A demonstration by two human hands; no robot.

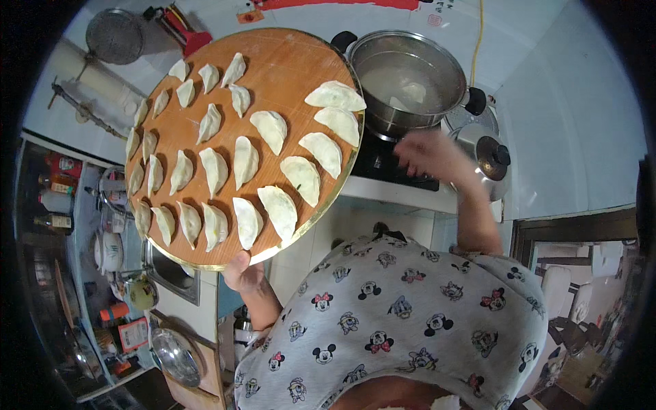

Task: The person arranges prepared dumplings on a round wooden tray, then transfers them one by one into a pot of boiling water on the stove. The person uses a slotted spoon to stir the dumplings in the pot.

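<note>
My left hand grips the near edge of a large round wooden board with a gold-coloured rim. Raw dumplings stand in rows across the board, with larger ones along its right side. Blurred by motion, my right hand is just below a steel pot and holds no visible thing; its finger posture is unclear. Cloudy liquid fills part of the pot, and a few dumplings lie in it. The board's right edge overlaps the pot's left side in view.
Under the pot is a black cooktop. A lidded steel pot stands to the right. At the left are a sink, a metal bowl and shelves with bottles. A yellow hose runs down the back wall.
</note>
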